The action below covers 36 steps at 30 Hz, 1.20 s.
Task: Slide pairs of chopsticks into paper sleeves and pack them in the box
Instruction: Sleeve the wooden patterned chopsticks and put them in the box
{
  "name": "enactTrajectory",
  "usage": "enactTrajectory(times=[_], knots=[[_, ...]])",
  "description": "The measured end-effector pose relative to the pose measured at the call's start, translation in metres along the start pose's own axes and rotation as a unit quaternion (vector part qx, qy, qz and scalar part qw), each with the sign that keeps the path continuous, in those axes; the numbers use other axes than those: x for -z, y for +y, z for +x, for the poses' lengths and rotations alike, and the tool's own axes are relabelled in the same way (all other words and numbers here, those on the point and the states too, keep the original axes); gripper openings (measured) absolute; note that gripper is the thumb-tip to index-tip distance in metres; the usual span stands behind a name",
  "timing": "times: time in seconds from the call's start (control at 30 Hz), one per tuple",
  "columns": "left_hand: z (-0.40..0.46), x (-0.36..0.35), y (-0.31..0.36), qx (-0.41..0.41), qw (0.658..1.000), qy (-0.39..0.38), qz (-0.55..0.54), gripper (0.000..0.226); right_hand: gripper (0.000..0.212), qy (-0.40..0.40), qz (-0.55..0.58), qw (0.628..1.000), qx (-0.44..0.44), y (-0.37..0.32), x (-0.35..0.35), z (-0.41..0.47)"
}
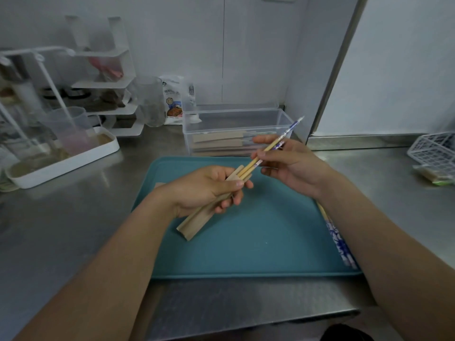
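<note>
My left hand [209, 190] grips a tan paper sleeve [197, 221] above the teal tray [258, 242], its open end pointing up and right. My right hand [285, 163] pinches a pair of chopsticks [270, 146] with blue-and-white patterned tops. Their plain tips sit inside the sleeve's mouth. More chopsticks [338, 239] with the same pattern lie along the tray's right edge, partly hidden by my right forearm. The clear plastic box [236, 119] stands behind the tray and holds several sleeved pairs [218, 141].
A white tray [73, 158] with cups and a tiered rack [108, 84] fills the left of the steel counter. A snack packet [172, 99] leans on the wall. A white wire basket [435, 151] sits at far right.
</note>
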<state>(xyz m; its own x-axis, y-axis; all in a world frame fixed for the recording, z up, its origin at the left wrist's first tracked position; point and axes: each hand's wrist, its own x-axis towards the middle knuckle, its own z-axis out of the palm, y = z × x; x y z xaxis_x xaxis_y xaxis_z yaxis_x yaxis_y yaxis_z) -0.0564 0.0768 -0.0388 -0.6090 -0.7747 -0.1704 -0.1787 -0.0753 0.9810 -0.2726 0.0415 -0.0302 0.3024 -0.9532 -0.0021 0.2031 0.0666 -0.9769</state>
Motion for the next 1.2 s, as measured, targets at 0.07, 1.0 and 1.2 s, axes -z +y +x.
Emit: enactTrajectory(times=[0.07,1.0,1.2], knots=[[0.001,0.000,0.000,0.002,1.000,0.005,-0.005,0.021,0.071,0.070,0.041,0.995,0.051,-0.001,0.002,0.004],[0.004,0.003,-0.004,0.003,0.998,0.034,-0.055,0.027,0.024,0.075,-0.172,0.975,0.116,0.009,-0.002,0.005],[0.005,0.004,-0.004,0.004,0.998,0.031,-0.056,0.027,0.024,0.079,-0.177,0.974,0.115,0.008,-0.002,0.004]])
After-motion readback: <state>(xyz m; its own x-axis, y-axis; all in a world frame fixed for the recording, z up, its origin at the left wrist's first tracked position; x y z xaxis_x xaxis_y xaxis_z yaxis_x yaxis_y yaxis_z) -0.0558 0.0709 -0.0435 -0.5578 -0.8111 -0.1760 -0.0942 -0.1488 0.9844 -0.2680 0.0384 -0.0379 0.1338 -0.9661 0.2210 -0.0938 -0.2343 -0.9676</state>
